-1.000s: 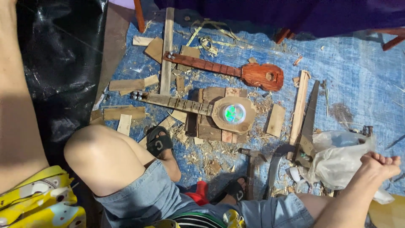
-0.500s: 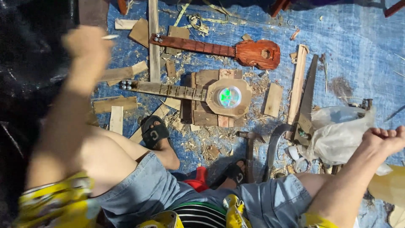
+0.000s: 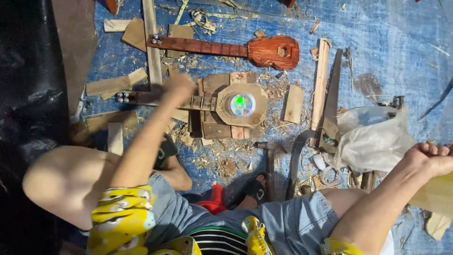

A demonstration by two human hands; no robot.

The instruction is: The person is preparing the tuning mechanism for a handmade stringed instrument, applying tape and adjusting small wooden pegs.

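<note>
The person sits on a blue tarp (image 3: 387, 52) strewn with wood shavings and offcuts. The left hand (image 3: 179, 85), which half a second ago was raised high over the dark sheet on the left, has come down and now rests on the neck of the unfinished small guitar (image 3: 207, 101), near where the neck meets the pale wooden body. The hand is blurred; its fingers look curled over the neck, but whether it truly grips cannot be told. The instrument lies flat on the tarp, its tuning pegs pointing left and a shiny iridescent disc (image 3: 241, 104) set in the middle of its body. It lies on top of several flat wood blocks and has not shifted between the two pictures.

The right hand (image 3: 432, 158) stays at the right edge, closed into a loose fist with nothing visible in it, just beside a crumpled clear plastic bag (image 3: 373, 141).

Above the unfinished instrument lies a finished reddish-brown small guitar (image 3: 271, 49), well apart from both hands. A long wooden slat (image 3: 320, 80) and a handsaw (image 3: 330, 108) lie to the right of the bodies, and a hammer (image 3: 270, 165) lies near the person's sandalled foot.
</note>
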